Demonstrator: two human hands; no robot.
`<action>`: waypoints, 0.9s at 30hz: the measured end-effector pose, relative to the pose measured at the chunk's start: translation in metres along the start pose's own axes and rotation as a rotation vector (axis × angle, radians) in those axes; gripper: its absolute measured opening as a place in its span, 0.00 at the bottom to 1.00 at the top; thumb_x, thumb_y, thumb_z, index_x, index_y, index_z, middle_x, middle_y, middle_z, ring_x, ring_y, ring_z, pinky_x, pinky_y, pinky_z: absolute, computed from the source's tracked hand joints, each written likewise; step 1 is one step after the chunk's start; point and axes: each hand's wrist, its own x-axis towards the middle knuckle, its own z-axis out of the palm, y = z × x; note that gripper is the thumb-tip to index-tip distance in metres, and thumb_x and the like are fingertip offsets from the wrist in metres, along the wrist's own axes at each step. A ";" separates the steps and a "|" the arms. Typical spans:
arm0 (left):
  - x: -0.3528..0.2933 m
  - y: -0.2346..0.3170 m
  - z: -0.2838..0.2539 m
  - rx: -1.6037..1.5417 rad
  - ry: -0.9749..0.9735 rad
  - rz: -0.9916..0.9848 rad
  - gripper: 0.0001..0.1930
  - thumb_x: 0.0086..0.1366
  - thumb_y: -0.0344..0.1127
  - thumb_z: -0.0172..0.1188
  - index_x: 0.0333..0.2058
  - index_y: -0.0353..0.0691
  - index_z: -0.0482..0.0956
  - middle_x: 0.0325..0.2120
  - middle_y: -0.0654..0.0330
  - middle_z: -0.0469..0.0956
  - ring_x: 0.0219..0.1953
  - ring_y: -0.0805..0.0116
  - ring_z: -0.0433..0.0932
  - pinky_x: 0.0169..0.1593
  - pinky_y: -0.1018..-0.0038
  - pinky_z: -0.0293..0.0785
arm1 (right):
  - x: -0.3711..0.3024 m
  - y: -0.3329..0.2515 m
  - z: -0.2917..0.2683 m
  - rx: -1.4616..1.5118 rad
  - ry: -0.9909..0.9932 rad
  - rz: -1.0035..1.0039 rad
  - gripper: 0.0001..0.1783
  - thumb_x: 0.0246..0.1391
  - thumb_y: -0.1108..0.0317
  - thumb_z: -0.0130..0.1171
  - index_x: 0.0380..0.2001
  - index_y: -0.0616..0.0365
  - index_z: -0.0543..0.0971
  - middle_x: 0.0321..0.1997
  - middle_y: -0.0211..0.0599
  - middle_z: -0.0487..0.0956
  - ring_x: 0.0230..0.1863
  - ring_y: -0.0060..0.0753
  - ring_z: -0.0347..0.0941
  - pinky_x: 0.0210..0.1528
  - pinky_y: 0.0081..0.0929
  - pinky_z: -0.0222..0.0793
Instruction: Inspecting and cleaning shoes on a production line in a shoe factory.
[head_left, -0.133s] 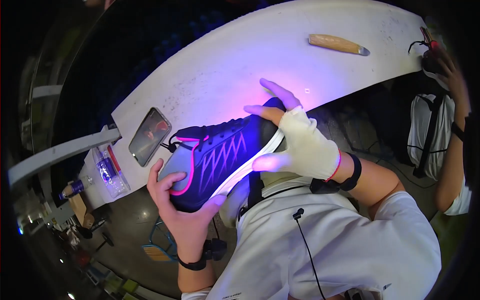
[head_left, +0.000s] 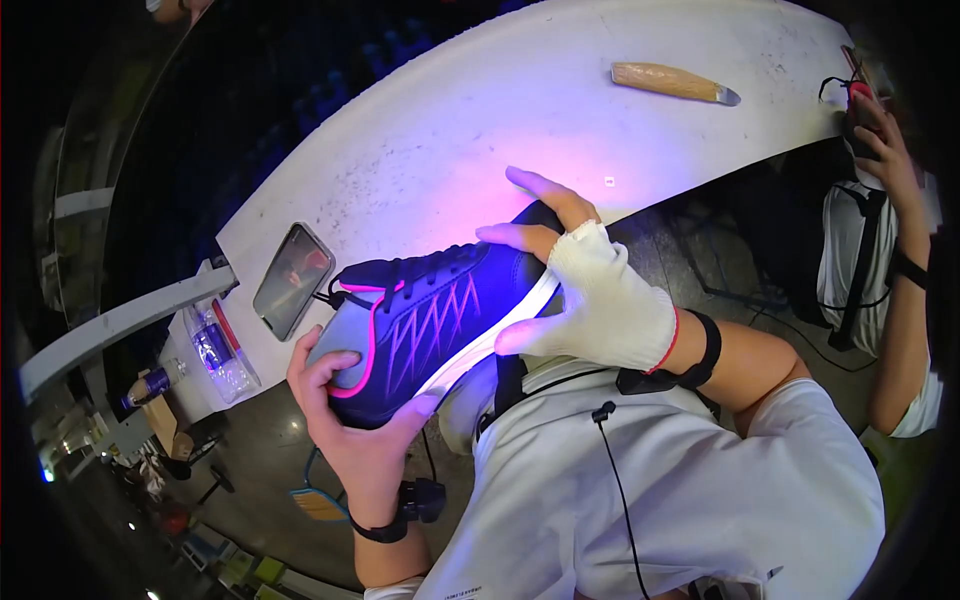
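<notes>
A dark sneaker (head_left: 430,310) with pink trim, crossed pink lines on its side and a white sole is held between my two hands at the table's near edge. Bare, my left hand (head_left: 355,420) grips the heel, its thumb on the sole and its fingers at the collar. My right hand (head_left: 600,295), in a white fingerless glove, holds the toe end, thumb against the sole and one finger at the upper. Its index finger sticks out past the shoe. Purple light falls on the shoe and table. The far side of the toe is hidden.
On the white table (head_left: 480,120) lie a wooden-handled knife (head_left: 670,82) at the far right and a phone (head_left: 293,280) left of the shoe. A plastic bottle (head_left: 215,350) lies at the left end. Another person's hand (head_left: 885,150) holds a shoe at the right.
The sneaker and both my hands have shifted slightly left in the picture. My grip looks the same. At the right, the other person's hand has moved a little.
</notes>
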 end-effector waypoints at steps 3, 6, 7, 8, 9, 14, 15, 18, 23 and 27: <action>0.003 0.001 0.000 0.006 -0.005 -0.011 0.38 0.35 0.35 0.86 0.46 0.43 0.75 0.66 0.48 0.67 0.66 0.51 0.69 0.68 0.59 0.66 | 0.001 -0.003 -0.001 -0.003 -0.001 0.000 0.44 0.38 0.48 0.83 0.60 0.49 0.81 0.76 0.56 0.61 0.75 0.66 0.57 0.75 0.55 0.58; 0.002 0.007 0.002 0.014 -0.004 -0.019 0.38 0.36 0.36 0.87 0.47 0.43 0.74 0.65 0.48 0.67 0.66 0.52 0.70 0.68 0.59 0.66 | -0.002 -0.004 0.000 0.004 -0.028 0.044 0.44 0.37 0.51 0.84 0.60 0.50 0.80 0.76 0.53 0.62 0.76 0.62 0.57 0.76 0.52 0.57; 0.001 0.009 0.003 0.001 0.014 -0.026 0.38 0.37 0.36 0.87 0.47 0.43 0.74 0.64 0.48 0.67 0.65 0.52 0.70 0.68 0.59 0.66 | -0.002 -0.004 -0.001 0.006 -0.037 0.066 0.43 0.37 0.53 0.84 0.59 0.49 0.81 0.75 0.52 0.63 0.76 0.61 0.58 0.76 0.51 0.57; -0.001 0.011 0.004 0.026 0.011 -0.022 0.38 0.37 0.36 0.87 0.47 0.43 0.74 0.64 0.48 0.67 0.65 0.52 0.70 0.68 0.59 0.66 | -0.002 -0.005 -0.003 0.012 -0.041 0.058 0.43 0.37 0.53 0.84 0.59 0.49 0.81 0.75 0.52 0.63 0.76 0.61 0.58 0.76 0.51 0.57; -0.003 0.013 0.003 0.050 -0.001 0.009 0.38 0.38 0.36 0.87 0.48 0.43 0.74 0.64 0.47 0.67 0.65 0.51 0.70 0.67 0.59 0.67 | -0.001 -0.006 -0.006 -0.011 -0.063 0.086 0.42 0.37 0.54 0.83 0.59 0.49 0.81 0.74 0.51 0.65 0.75 0.60 0.59 0.75 0.50 0.58; -0.011 0.022 0.000 0.082 -0.008 0.121 0.33 0.44 0.36 0.85 0.48 0.43 0.76 0.62 0.47 0.63 0.61 0.49 0.72 0.64 0.58 0.70 | 0.013 -0.006 -0.025 -0.056 -0.182 -0.014 0.42 0.39 0.54 0.81 0.60 0.53 0.79 0.70 0.49 0.72 0.71 0.57 0.66 0.74 0.49 0.61; -0.013 0.025 0.000 0.057 -0.012 0.148 0.33 0.45 0.35 0.84 0.49 0.42 0.75 0.62 0.48 0.63 0.60 0.52 0.72 0.63 0.59 0.71 | 0.016 -0.001 -0.025 -0.040 -0.204 -0.063 0.45 0.38 0.53 0.82 0.61 0.55 0.78 0.70 0.48 0.72 0.71 0.56 0.66 0.74 0.49 0.60; -0.014 0.033 0.001 0.103 0.008 0.289 0.32 0.46 0.37 0.85 0.49 0.43 0.77 0.64 0.45 0.61 0.59 0.50 0.74 0.61 0.58 0.74 | 0.017 0.020 -0.014 -0.193 -0.063 -0.474 0.49 0.42 0.57 0.79 0.67 0.60 0.70 0.66 0.52 0.74 0.67 0.58 0.71 0.66 0.50 0.70; -0.019 0.044 -0.010 0.066 0.093 0.505 0.37 0.49 0.43 0.84 0.55 0.45 0.75 0.66 0.41 0.57 0.61 0.42 0.73 0.62 0.53 0.73 | 0.013 0.045 -0.040 -0.476 0.213 -0.809 0.39 0.51 0.69 0.72 0.66 0.62 0.69 0.52 0.50 0.81 0.51 0.55 0.82 0.48 0.46 0.81; -0.018 0.041 -0.013 -0.232 0.305 0.897 0.46 0.53 0.48 0.82 0.65 0.42 0.67 0.69 0.34 0.54 0.69 0.32 0.64 0.69 0.45 0.67 | 0.047 -0.027 -0.173 -0.438 0.660 -0.721 0.28 0.68 0.56 0.59 0.64 0.64 0.74 0.61 0.50 0.79 0.60 0.50 0.77 0.66 0.46 0.69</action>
